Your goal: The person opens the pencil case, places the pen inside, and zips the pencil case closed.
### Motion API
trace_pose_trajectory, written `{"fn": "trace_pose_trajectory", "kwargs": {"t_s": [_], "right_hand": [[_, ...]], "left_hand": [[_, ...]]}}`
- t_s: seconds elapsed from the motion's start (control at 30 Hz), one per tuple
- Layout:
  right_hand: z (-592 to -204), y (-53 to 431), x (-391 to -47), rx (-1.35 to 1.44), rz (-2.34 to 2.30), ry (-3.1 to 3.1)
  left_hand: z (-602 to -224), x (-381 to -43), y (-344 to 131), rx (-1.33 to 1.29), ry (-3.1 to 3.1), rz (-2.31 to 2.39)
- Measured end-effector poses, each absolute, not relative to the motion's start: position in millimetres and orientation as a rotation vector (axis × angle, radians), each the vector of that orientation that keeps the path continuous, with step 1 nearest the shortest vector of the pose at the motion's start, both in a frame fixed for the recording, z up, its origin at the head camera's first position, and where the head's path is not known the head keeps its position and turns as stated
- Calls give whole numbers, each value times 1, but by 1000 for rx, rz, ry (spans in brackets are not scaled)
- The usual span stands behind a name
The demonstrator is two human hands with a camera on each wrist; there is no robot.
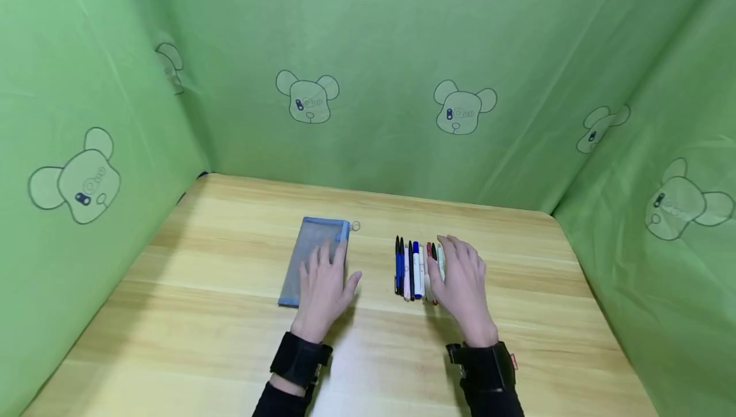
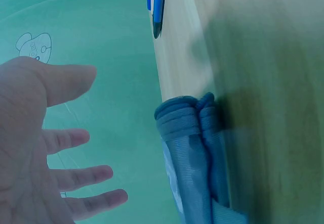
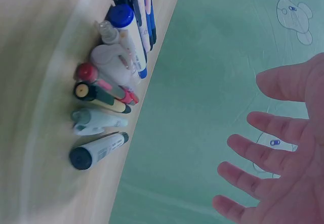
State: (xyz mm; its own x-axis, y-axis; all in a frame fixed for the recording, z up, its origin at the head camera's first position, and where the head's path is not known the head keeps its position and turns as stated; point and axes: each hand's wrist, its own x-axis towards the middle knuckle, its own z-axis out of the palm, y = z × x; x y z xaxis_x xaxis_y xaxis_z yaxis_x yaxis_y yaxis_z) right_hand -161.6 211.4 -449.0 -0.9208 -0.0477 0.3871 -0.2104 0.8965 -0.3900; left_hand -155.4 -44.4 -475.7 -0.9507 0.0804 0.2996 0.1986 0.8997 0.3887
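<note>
A blue mesh zip pouch [image 1: 294,264] lies flat on the table, left of the middle. Over its right part hovers my left hand [image 1: 323,289], fingers spread; the left wrist view shows the hand apart from the pouch [image 2: 185,148]. To the right, several pens and markers lie side by side in a row, among them a blue pen [image 1: 397,267] and a white marker with a blue cap [image 1: 416,271]. My right hand [image 1: 462,286] is held above the row's right end, partly covering it. In the right wrist view its straight fingers hold nothing, and a black-capped marker [image 3: 98,150] ends the row.
The wooden table [image 1: 201,315] has a light grain and rounded far corners. Green curtains [image 1: 379,27] printed with bear heads stand along its back and sides. A small metal ring [image 1: 355,226] hangs from the pouch's zip at its upper right corner.
</note>
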Motion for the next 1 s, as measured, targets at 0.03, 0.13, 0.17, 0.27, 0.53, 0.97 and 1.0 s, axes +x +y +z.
{"fn": "trace_pose_trajectory", "kwargs": {"t_s": [0.03,0.13,0.17,0.27,0.53,0.97,1.0], "right_hand": [[-448,211,-164,197,603,-2689],[-447,208,-170,221,584,-2689],[-447,207,-172,230,584,-2689],[-446,203,-178,256,581,-2692],[-441,196,-197,309,602,-2727],[-441,186,-228,361,565,-2815],[-442,185,-229,366,559,-2821]], "left_hand": [[-475,-156,-44,-203,-2778,-606],[-474,-158,-45,-189,-2763,-584],[-474,-158,-45,-183,-2761,-581],[-473,-159,-45,-161,-2758,-577],[-471,-167,-47,-54,-2792,-566],[-469,-190,-53,87,-2916,-597],[-470,-191,-53,100,-2930,-594]]}}
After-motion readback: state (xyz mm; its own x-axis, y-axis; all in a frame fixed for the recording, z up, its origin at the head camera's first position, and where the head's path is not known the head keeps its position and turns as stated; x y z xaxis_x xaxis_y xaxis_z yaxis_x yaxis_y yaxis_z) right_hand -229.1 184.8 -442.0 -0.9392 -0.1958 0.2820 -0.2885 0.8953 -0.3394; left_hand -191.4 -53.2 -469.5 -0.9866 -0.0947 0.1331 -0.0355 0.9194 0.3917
